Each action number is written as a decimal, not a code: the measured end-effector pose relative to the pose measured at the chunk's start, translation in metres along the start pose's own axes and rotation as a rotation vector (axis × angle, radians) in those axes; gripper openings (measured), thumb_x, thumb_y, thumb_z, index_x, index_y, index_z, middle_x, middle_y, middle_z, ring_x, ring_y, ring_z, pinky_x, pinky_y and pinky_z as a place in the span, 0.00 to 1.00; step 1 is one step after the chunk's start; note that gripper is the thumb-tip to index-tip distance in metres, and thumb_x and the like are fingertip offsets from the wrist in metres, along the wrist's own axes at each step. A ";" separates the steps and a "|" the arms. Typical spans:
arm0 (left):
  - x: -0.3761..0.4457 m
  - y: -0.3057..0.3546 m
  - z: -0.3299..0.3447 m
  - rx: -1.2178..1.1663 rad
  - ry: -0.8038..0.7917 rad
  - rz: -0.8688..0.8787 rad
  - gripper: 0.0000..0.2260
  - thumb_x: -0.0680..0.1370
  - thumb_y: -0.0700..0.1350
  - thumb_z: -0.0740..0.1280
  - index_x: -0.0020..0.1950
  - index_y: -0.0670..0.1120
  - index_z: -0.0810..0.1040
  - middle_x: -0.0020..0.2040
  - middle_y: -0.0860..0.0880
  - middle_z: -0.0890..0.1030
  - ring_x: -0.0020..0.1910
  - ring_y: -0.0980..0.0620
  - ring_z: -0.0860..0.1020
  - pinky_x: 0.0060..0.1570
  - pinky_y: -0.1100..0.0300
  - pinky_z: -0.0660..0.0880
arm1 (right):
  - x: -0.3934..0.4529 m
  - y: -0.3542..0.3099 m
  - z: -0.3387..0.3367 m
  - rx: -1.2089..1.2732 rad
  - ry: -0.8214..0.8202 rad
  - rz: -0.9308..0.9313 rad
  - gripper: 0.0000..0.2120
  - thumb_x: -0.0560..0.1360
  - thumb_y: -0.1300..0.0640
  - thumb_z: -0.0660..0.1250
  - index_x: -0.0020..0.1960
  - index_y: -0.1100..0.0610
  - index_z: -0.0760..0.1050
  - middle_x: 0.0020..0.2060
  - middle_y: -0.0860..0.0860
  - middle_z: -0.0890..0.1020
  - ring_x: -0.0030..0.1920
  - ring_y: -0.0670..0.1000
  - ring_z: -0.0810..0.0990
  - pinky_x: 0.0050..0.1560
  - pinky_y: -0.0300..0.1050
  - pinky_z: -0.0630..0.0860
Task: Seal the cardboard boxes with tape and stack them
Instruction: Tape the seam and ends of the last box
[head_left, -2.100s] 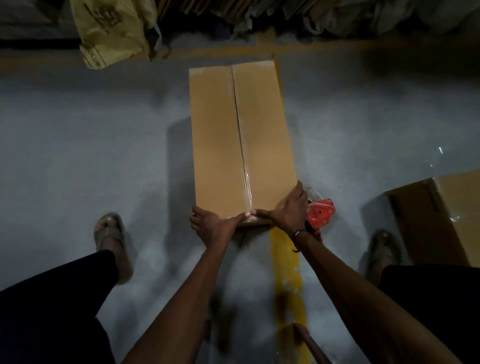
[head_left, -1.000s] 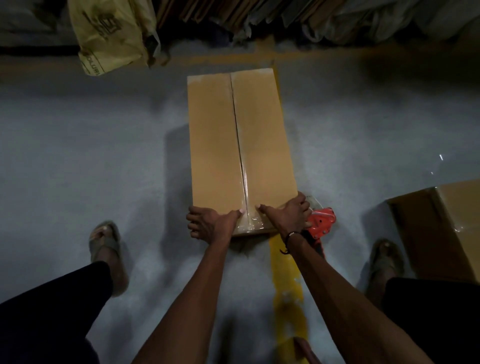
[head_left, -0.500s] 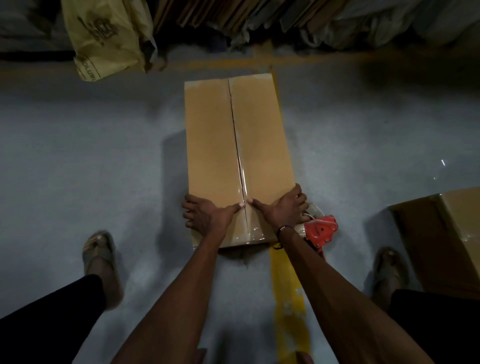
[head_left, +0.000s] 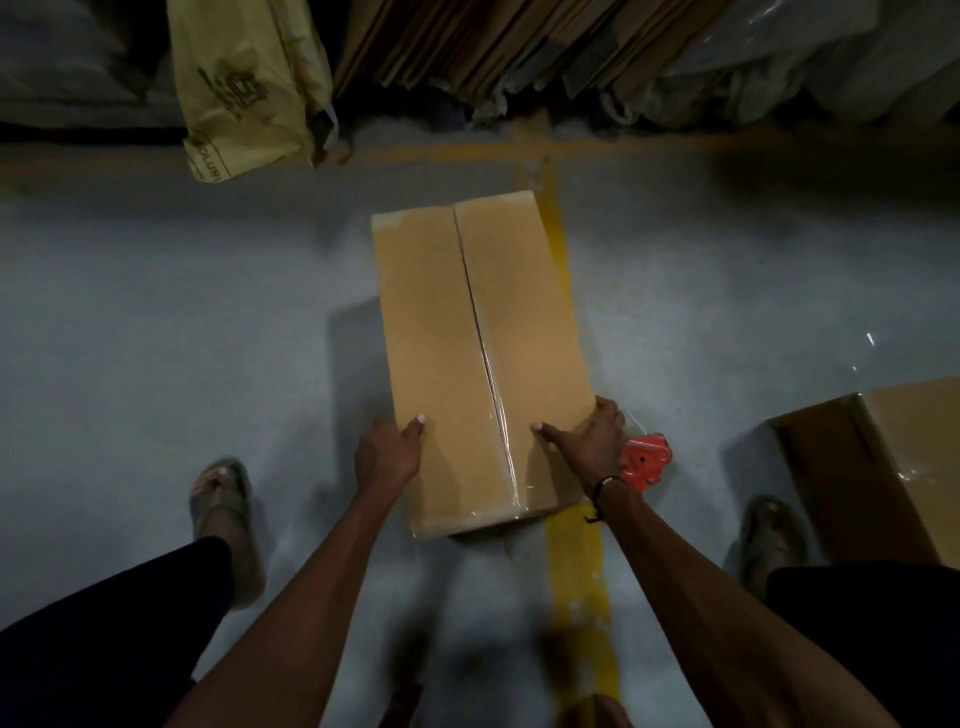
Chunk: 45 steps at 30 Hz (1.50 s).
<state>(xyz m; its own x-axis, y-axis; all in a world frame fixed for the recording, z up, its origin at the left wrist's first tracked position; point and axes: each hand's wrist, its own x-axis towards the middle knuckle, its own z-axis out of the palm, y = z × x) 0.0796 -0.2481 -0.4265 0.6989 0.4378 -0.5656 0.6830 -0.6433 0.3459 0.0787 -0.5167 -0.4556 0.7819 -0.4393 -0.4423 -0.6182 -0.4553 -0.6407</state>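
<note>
The grey floor (head_left: 156, 338) bears the long cardboard box (head_left: 467, 338), which lies lengthwise ahead of both hands, its flaps closed and clear tape (head_left: 501, 410) glinting along the near part of the centre seam. A second box (head_left: 893, 457) stands well off to the right of the right hand.

The left hand (head_left: 387, 454) grips the box's left side near the near end, thumb on top, fingers wrapped down the side and mostly out of sight. The right hand (head_left: 589, 441) grips the right edge likewise, thumb on the lid and fingers curled over the edge. The red tape dispenser (head_left: 644, 462) lies on the floor just beyond the right hand's knuckles, unheld.

Judgement: the person is taking hold of the box to move or turn it. The grip should be kept symmetrical and low on the sides. Whether the far stretch of seam is taped cannot be told, and should be checked before stacking.
</note>
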 end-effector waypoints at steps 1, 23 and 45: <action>0.001 -0.008 -0.001 0.011 -0.045 -0.004 0.36 0.80 0.69 0.59 0.67 0.38 0.77 0.62 0.35 0.81 0.60 0.36 0.81 0.62 0.46 0.77 | -0.001 0.004 -0.001 -0.001 0.014 -0.012 0.51 0.57 0.37 0.84 0.71 0.55 0.65 0.67 0.57 0.71 0.68 0.61 0.70 0.65 0.66 0.71; 0.080 -0.036 -0.079 -0.120 0.209 -0.150 0.47 0.72 0.68 0.73 0.76 0.36 0.64 0.74 0.34 0.68 0.73 0.33 0.68 0.67 0.38 0.72 | 0.017 -0.048 0.032 -0.444 -0.070 -0.590 0.50 0.67 0.23 0.64 0.81 0.49 0.57 0.82 0.53 0.55 0.81 0.56 0.53 0.75 0.71 0.54; 0.174 -0.052 -0.164 0.231 0.076 0.150 0.76 0.46 0.75 0.79 0.83 0.53 0.42 0.82 0.43 0.53 0.80 0.37 0.54 0.73 0.29 0.58 | -0.042 -0.079 0.111 -0.909 -0.540 -0.932 0.62 0.64 0.31 0.72 0.83 0.48 0.36 0.81 0.53 0.35 0.81 0.58 0.34 0.71 0.80 0.43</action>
<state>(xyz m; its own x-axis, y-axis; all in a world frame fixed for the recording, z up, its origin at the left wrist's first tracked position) 0.2002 -0.0357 -0.4203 0.8086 0.3671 -0.4598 0.5101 -0.8269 0.2368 0.1032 -0.3759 -0.4562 0.7332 0.5485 -0.4019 0.4627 -0.8355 -0.2963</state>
